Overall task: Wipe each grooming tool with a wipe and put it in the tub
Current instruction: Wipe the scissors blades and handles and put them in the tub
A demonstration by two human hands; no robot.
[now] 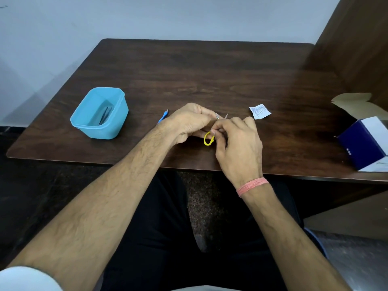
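Both hands meet over the middle of the dark wooden table [210, 66]. My left hand [189, 122] and my right hand [237, 143] together hold small scissors with a yellow handle loop [208, 139]; metal blade tips [221, 116] poke out above the fingers. Whether a wipe is between the fingers I cannot tell. A light blue tub [84, 124] stands to the left with a dark metal tool [106, 115] inside. A blue-handled tool [162, 117] lies beside my left wrist, partly hidden. A torn white wipe sachet [260, 111] lies to the right.
A dark blue and white box [365, 143] stands at the right table edge, with a beige open carton flap [357, 101] behind it. A brown wooden panel [357, 38] rises at the far right. A pale wall is behind the table.
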